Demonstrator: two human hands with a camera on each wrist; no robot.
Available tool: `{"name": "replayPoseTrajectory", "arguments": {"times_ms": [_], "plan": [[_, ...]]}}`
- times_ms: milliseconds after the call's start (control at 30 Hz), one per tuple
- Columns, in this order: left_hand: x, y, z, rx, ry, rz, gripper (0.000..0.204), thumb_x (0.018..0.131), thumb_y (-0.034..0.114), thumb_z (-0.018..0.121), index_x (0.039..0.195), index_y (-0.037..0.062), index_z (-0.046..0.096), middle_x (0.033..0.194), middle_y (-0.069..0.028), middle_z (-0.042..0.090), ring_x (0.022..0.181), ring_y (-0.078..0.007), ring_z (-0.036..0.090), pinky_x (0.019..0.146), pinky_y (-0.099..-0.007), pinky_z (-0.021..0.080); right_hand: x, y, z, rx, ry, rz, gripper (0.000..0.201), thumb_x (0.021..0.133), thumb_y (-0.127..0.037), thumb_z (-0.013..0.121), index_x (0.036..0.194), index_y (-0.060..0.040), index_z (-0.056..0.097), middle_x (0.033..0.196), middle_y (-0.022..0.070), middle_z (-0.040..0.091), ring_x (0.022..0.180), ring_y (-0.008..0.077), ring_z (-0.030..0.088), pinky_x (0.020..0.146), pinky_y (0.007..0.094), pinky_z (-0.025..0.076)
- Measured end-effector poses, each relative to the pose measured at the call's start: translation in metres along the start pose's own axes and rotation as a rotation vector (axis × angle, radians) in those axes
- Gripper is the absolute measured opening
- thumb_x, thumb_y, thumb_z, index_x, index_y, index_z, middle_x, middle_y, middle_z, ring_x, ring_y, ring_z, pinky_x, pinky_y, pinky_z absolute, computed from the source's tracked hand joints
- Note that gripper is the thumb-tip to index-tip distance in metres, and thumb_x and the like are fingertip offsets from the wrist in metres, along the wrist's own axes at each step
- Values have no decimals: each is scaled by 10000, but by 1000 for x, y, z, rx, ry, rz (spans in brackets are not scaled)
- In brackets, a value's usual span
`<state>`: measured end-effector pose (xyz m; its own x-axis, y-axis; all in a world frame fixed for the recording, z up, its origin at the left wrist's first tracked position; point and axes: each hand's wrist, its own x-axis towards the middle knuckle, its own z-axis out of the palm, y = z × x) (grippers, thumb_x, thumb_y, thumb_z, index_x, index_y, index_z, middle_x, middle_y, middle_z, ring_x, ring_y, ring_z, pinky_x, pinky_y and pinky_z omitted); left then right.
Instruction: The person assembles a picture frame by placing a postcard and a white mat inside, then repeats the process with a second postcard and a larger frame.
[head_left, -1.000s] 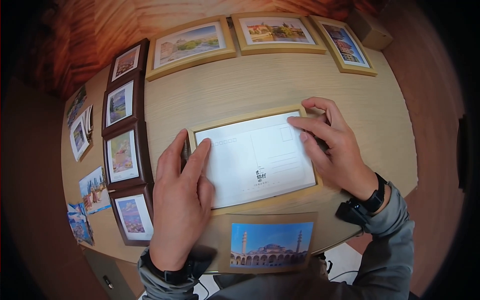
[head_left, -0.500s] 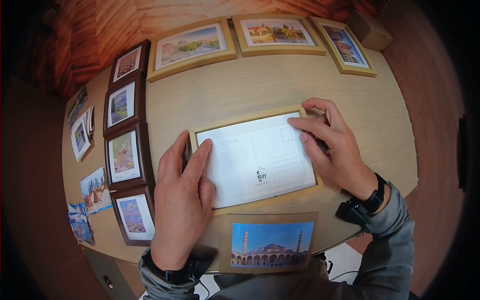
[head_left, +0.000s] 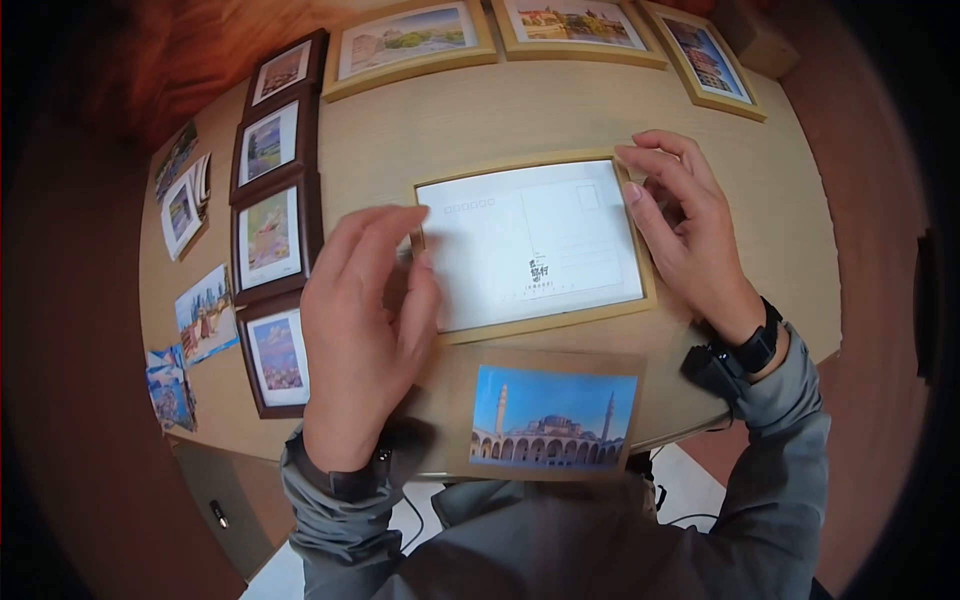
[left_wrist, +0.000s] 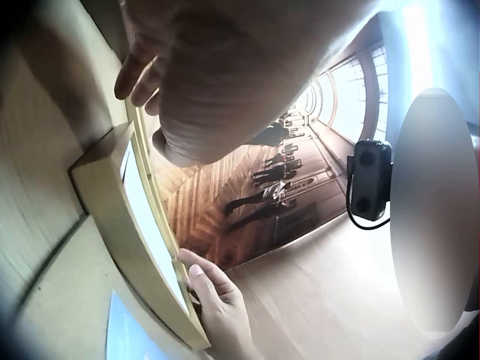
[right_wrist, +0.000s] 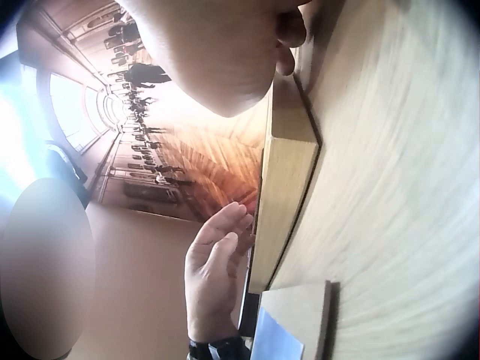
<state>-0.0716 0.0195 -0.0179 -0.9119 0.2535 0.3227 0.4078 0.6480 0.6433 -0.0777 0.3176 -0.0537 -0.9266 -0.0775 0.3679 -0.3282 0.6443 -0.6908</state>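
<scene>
In the head view, a light wooden picture frame [head_left: 550, 321] lies on the table with a white postcard [head_left: 490, 265] inside it, its printed back facing up. My left hand [head_left: 365, 300] hovers by the frame's left side, fingers loosely bent and slightly blurred, nothing in them. At the right side is my right hand [head_left: 695, 235], its fingers relaxed and spread, fingertips right at the upper right corner and rim. Just below the frame, near the table's front edge, a mosque picture [head_left: 555, 420] lies on a brown board [head_left: 634, 385].
Several brown frames [head_left: 310, 230] with pictures line the left. Light wooden frames [head_left: 410, 80] stand in a row along the back, with a box [head_left: 765, 45] at the far right. Loose postcards [head_left: 207, 312] lie at the table's left edge.
The whole scene has shifted upward in the head view. My left index finger has come off the card's upper left corner. My right index finger has moved from the card out to the frame's rim.
</scene>
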Motion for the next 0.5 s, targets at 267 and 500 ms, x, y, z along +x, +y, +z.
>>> {"name": "replayPoseTrajectory", "arguments": {"times_ms": [267, 500], "plan": [[-11, 8, -12, -185, -392, 166, 176, 866, 77, 807, 1018, 19, 740, 903, -136, 693, 835, -308, 700, 710, -370, 565, 0, -6, -8, 24, 117, -30, 215, 986, -41, 683, 1197, -4, 701, 1230, 104, 614, 820, 144, 610, 693, 272, 543], [-25, 28, -19, -170, -630, 343, 564, 787, 231, 887, 1277, 32, 692, 1247, -157, 700, 1145, -368, 680, 977, -432, 553, -3, 9, -8, -11, 157, -76, 191, 980, -17, 667, 1167, 5, 696, 1230, 120, 626, 847, 171, 664, 682, 281, 551]]}}
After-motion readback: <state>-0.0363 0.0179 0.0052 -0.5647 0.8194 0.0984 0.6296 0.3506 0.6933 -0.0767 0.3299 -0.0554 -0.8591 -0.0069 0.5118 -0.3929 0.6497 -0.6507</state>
